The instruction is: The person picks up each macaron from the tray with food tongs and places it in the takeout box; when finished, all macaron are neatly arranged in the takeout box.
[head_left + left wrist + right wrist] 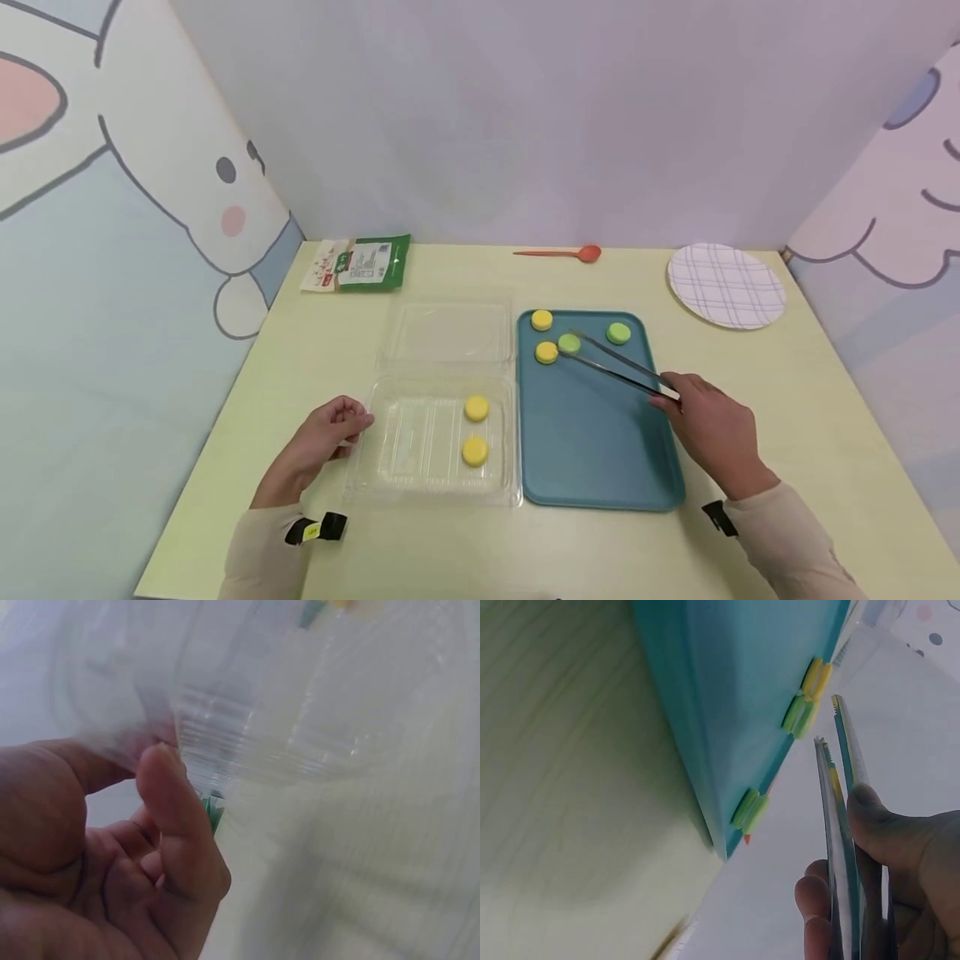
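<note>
The step in hand looks like picking a green macaron [569,344] out of the blue tray [592,450], right of centre in the head view. The right hand [716,429] has its grip clamped on metal tongs [617,375], whose tips stand apart about that macaron; whether they touch it cannot be told. The next move would call for closing the tips without nudging the yellow macaron [546,353] just beside it. The left hand [322,433] pinches the left edge of the clear container [397,442], lower left of centre. The pale yellow worktop [420,550] carries a green packet [395,267] at upper left, a red spoon [588,253] at upper centre and a checked plate [725,285] at upper right. Cartoon-painted side walls [112,233] flank a plain back wall [495,125].
</note>
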`<state>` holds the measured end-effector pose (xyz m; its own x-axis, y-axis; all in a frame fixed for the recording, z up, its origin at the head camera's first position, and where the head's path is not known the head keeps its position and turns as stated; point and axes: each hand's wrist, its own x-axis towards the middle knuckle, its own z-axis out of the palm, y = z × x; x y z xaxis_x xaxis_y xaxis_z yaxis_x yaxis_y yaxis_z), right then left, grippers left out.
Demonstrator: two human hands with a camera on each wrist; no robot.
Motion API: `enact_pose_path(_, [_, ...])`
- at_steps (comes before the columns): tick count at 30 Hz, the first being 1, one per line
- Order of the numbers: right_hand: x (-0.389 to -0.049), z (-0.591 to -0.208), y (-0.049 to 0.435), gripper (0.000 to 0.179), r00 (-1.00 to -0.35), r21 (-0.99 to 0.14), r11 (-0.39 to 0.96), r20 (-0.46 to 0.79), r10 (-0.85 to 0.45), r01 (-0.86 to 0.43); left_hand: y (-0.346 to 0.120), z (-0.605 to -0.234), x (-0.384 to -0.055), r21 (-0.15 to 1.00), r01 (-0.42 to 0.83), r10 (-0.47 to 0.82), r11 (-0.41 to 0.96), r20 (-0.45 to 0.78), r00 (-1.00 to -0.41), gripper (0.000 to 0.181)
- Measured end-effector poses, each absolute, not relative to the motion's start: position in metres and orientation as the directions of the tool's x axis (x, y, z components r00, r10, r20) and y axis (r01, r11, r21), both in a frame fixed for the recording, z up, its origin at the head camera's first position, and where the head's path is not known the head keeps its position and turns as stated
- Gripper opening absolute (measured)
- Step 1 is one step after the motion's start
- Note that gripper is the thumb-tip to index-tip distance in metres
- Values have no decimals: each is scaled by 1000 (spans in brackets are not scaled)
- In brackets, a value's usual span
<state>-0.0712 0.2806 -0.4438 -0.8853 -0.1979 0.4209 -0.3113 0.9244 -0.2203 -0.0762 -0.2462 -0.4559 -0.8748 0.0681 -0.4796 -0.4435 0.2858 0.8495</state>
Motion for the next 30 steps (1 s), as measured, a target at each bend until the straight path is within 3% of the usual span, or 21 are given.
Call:
enact_pose_path(2, [-72, -443, 282, 48, -891, -219, 927, 410, -197, -305, -245, -456, -76, 848, -445, 59, 287, -479, -876, 23])
enact_pose_path(5, [-74, -442, 284, 42, -897, -215, 933, 400, -186, -289, -245, -455, -76, 853, -436, 59, 287, -470, -881, 25])
enact_pose_path(19, [-79, -444, 287, 41, -919, -204, 946, 358, -168, -252, -243, -452, -76, 877, -398, 102, 270, -437, -894, 26])
enact_pose_path(30, [-76, -450, 283, 39, -927, -239, 942, 346, -143, -235, -247, -458, -70, 856, -439, 64, 271, -472, -879, 25])
